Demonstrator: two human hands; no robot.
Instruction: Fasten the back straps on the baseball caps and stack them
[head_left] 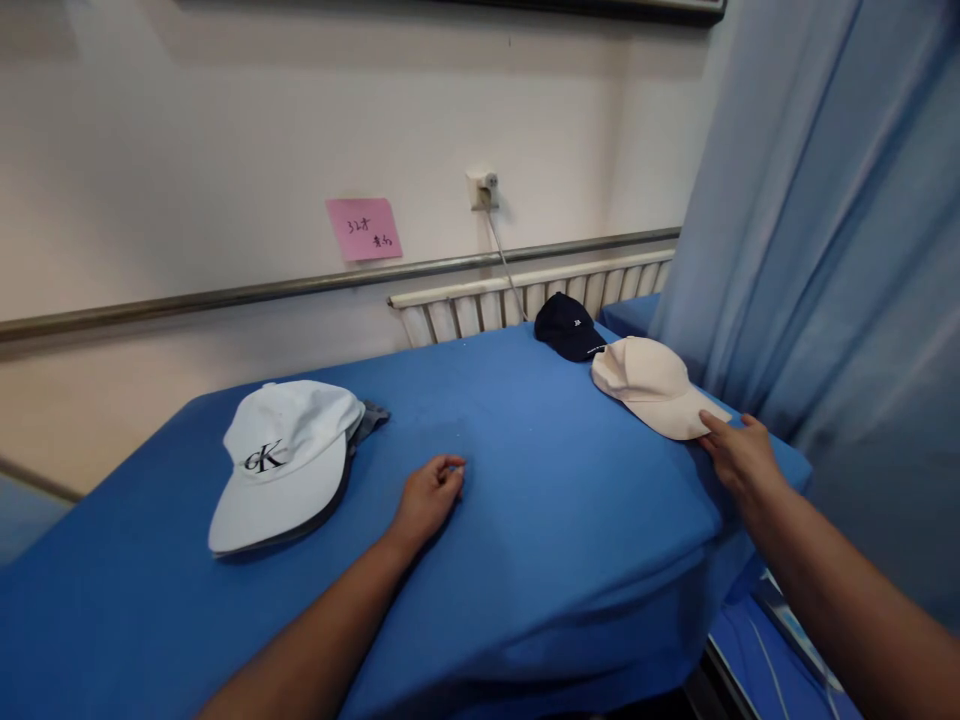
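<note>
At the right of the blue-covered table, my right hand (739,450) pinches the brim of a cream baseball cap (649,378), thumb on top. The cap rests on the cover with its brim toward me. My left hand (431,500) lies on the cover in the middle, fingers curled in and nothing visible in them. To its left, a white baseball cap (289,465) with black lettering sits over a dark grey cap (370,420), which shows only at the edges. Behind the cream cap is a navy baseball cap (566,325), its brim close to the cream crown.
The blue cover (517,500) drapes over the table's front edge. A blue curtain (840,250) hangs at the right. Along the wall run a metal rail (300,288) and a radiator (480,310). A pink note (364,228) and a socket with a cord (484,190) are above.
</note>
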